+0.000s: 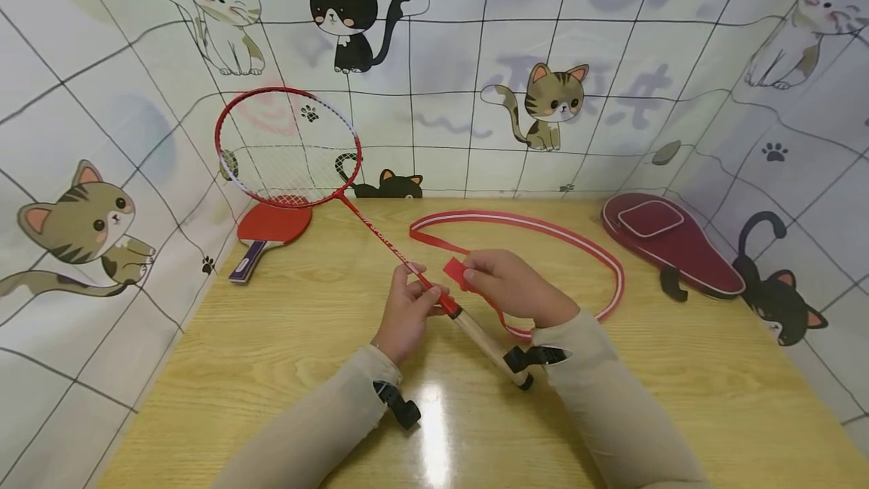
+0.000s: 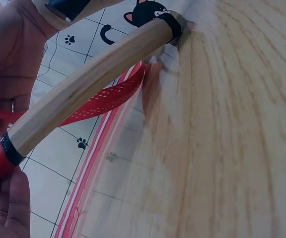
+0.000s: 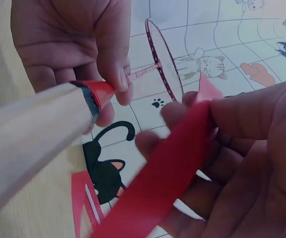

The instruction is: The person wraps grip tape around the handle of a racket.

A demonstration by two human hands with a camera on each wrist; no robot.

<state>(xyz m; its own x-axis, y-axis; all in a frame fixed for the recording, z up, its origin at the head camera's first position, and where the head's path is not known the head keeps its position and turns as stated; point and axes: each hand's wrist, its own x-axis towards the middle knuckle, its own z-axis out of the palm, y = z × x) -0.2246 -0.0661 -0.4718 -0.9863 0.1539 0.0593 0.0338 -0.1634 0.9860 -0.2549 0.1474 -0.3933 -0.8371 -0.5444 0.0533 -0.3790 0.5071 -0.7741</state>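
Note:
My left hand (image 1: 407, 315) grips a red-and-white badminton racket (image 1: 376, 231) by the red cone just above its handle. The racket slants, head up at the far left and bare wooden handle (image 1: 489, 343) toward me. A black band (image 2: 170, 27) circles the handle near its butt. My right hand (image 1: 519, 285) pinches one end of a red grip tape (image 3: 170, 168) between thumb and fingers, beside the cone and apart from the handle. The rest of the tape loops over the table, with a white stripe along one face and small perforations (image 2: 115, 101) showing.
A red table tennis bat (image 1: 278, 225) lies at the back left of the wooden table (image 1: 271, 368), partly behind the racket head. At the back right lies a dark red bat case (image 1: 672, 240) with a black strap (image 1: 672, 285). A cat-print cloth (image 1: 462, 59) surrounds the table.

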